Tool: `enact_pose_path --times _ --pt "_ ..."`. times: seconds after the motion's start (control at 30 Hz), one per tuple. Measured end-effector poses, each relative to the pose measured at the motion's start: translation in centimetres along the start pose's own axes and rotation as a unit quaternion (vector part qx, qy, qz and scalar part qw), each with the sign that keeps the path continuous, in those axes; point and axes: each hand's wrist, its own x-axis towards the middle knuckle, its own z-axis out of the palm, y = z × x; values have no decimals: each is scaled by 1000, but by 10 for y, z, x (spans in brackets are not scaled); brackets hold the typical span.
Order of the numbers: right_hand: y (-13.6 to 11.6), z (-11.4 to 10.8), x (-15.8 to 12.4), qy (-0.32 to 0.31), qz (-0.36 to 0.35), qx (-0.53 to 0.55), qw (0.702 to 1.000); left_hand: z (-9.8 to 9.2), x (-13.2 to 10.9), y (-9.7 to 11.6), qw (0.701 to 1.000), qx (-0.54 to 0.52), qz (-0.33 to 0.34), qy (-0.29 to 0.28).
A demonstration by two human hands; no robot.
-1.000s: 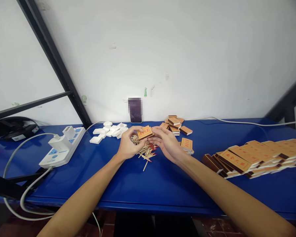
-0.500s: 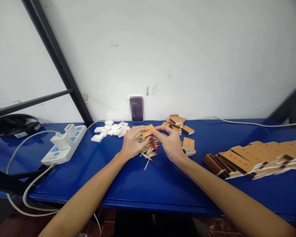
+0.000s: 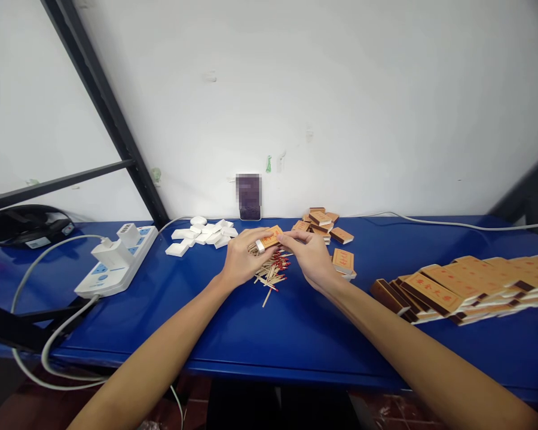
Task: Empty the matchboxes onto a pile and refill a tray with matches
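Since a moment ago the matchbox (image 3: pixel 269 238) has let a white drawer end slide out on its left. Right of the power strip (image 3: pixel 116 263) and white trays (image 3: pixel 201 235), near the table's (image 3: pixel 269 340) far edge, my left hand (image 3: pixel 240 263) holds the box's left end in a closed grip above the loose matches (image 3: pixel 271 273). My right hand (image 3: pixel 312 258) pinches its right end, with rows of matchboxes (image 3: pixel 470 280) toward the right edge.
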Motion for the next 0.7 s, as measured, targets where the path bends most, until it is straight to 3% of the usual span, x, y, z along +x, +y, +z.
enact_pose_path --times 0.33,0.7 --pt "-5 1 5 -7 45 51 998 -4 5 -3 996 -28 -45 -70" --pt "-6 -1 6 29 46 73 996 -17 1 -8 995 -6 -51 -89"
